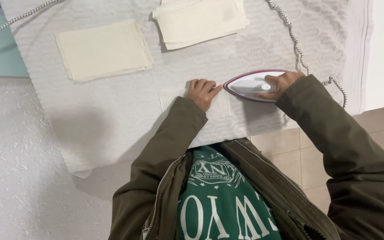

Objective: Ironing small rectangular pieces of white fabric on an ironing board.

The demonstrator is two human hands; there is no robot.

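Nearest the camera, the person's olive jacket sleeves reach forward over a green sweatshirt with white lettering on its chest. The left hand (203, 92) lies flat on a small cream cloth piece (221, 106), its fingers (199, 84) spread loosely and pressing down on the cloth's far left part; they grip nothing, only pin the fabric to the white textured cover (112, 120) on the tabletop. The cloth shows on both sides of the wrist, and its right edge lies just beside the iron's tip.

Just to the right, the right hand (278, 83) is wrapped around the handle of a white iron (247, 85) with a purple rim. The fingers curl closed over the handle, the thumb near a round white knob on top. The iron's pointed tip faces left toward the left hand, near its fingertips but not touching them. The soleplate rests on the cover at the cloth's right edge.

A black-and-white braided cord (296, 44) runs from behind the right wrist up across the cover to the far edge.

Farther off lie two stacks of cream cloth rectangles: one left stack (103, 51) lying flat, and one middle stack (201, 20) slightly fanned, well apart from the hands. Beige floor tiles (285, 151) show at the right, below the tabletop's edge.
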